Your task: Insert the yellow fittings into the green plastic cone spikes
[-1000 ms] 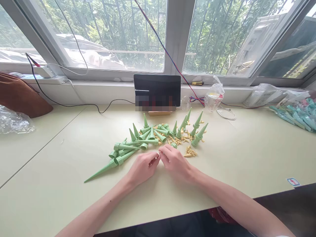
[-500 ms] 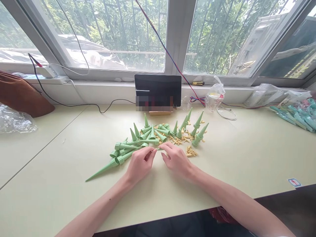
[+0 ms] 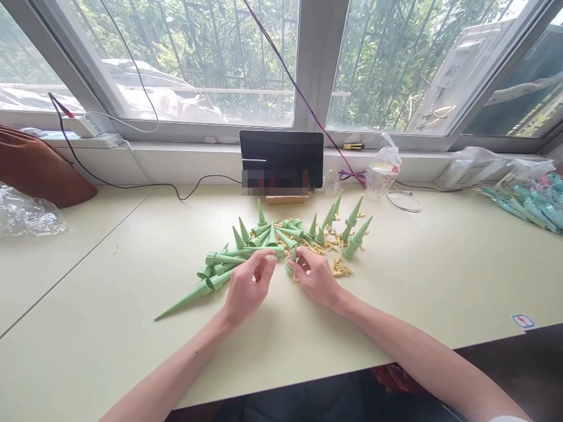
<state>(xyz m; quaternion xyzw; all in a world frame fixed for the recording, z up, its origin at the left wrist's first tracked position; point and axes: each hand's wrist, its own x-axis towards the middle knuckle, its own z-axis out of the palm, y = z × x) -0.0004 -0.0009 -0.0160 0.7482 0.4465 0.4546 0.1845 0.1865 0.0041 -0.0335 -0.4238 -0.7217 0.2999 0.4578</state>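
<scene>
— What is held by the right hand (image 3: pixel 317 280)?

— A small green cone (image 3: pixel 291 255) is pinched between its thumb and fingertips, tip up, at eleven o'clock of the palm.

— And the left hand (image 3: pixel 246 288)?

— Its fingers are curled narrowly in toward the thumb; whether anything is gripped cannot be told. It is placed at nine o'clock of the right hand, near it but apart.

— Where is everything else found?

— A pile of green cones (image 3: pixel 264 237) is spread on the pale table (image 3: pixel 440 275) at twelve o'clock of both hands, some stood upright, some laid flat. Small yellow pieces (image 3: pixel 338 269) are scattered at one o'clock of the right hand. A long green spike (image 3: pixel 180 303) is laid at nine o'clock of the left hand. A dark tablet (image 3: pixel 281 153) is propped at twelve o'clock, beyond the pile.
</scene>
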